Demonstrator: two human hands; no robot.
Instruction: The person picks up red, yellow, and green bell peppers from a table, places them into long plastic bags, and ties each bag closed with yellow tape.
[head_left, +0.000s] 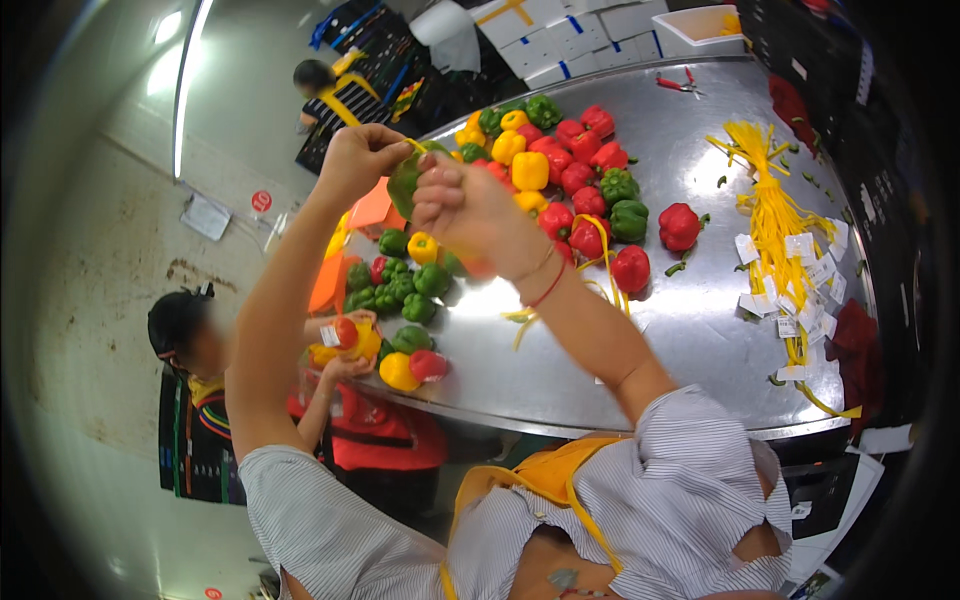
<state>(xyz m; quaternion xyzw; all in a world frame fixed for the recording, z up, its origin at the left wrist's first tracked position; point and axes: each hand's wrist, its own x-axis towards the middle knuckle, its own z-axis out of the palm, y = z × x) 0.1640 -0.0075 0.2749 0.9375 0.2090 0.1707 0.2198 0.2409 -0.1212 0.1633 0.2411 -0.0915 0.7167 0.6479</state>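
My left hand (362, 159) is raised over the table's left part, its fingertips pinching a yellow strip (415, 145), probably the end of a net bag. My right hand (472, 210) is curled close beside it, thumb and finger at the same strip. Just below the strip, between my hands, is a green bell pepper (403, 187). Whether it sits in a net is not clear, and my right hand partly covers it. Red, yellow and green bell peppers (530, 171) lie piled beyond my right hand. Loose yellow strips (600, 247) hang or lie near my right wrist.
On the steel table (540, 367) lie a bundle of yellow net bags (769, 202) with white labels, red-handled snippers (679, 82) and a single red pepper (679, 226). At the left a co-worker's hands (352, 364) hold packed peppers. Another person (341, 94) stands farther back.
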